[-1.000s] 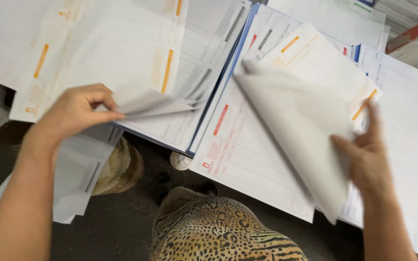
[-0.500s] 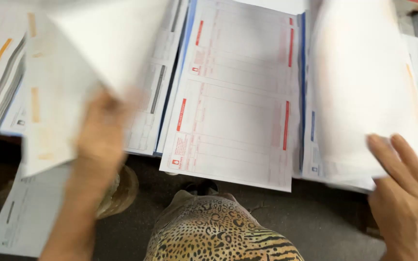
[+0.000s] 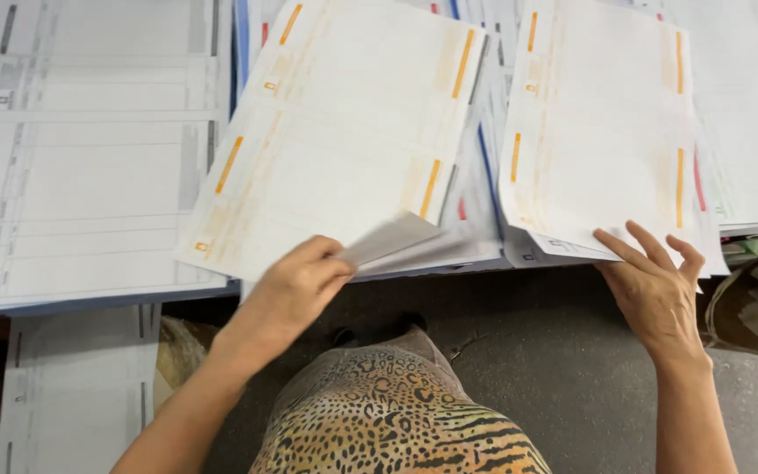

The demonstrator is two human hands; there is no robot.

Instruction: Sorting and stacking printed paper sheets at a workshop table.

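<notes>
Since half a second ago, both sheets have been laid down flat. An orange-barred form sheet (image 3: 344, 132) is pinched at its lifted near corner by the left hand (image 3: 296, 285); the right hand (image 3: 655, 290), fingers spread and holding nothing, rests on the neighbouring orange-barred stack (image 3: 603, 123). Sorting forms onto stacks seems under way; a clean peel of one sheet is called for next.

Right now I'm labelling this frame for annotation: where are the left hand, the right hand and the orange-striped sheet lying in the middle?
left hand (image 3: 296, 285), head view, back of the hand.
right hand (image 3: 655, 294), head view, back of the hand.
orange-striped sheet (image 3: 344, 132), head view, blank middle of the page.
</notes>
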